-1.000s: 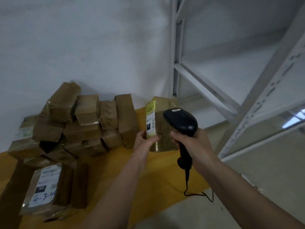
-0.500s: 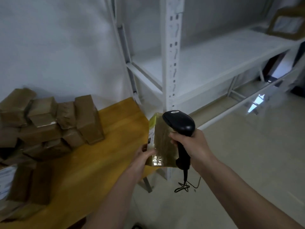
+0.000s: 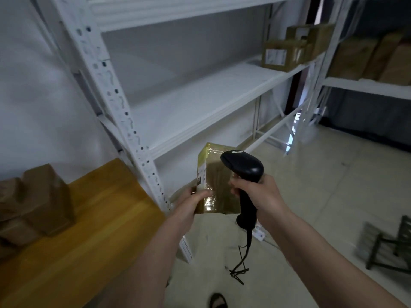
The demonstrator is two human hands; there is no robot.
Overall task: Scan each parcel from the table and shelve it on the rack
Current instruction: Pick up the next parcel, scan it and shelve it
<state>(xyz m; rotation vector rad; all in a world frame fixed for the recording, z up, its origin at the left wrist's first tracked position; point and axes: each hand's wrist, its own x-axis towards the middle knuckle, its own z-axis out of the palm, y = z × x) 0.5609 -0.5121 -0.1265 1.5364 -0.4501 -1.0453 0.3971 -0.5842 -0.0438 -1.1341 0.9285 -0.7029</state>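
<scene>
Fingers of the left hand grip the brown parcel in the air, in front of the white rack. Fingers of the right hand wrap around the black scanner. More parcels sit on the yellow table.

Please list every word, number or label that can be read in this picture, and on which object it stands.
None can be read.
White label on the tape-wrapped brown parcel in the left hand: too small.
Sticker on the black handheld scanner in the right hand: blurred.
White label on the brown carton on the white metal rack: blurred.
</scene>
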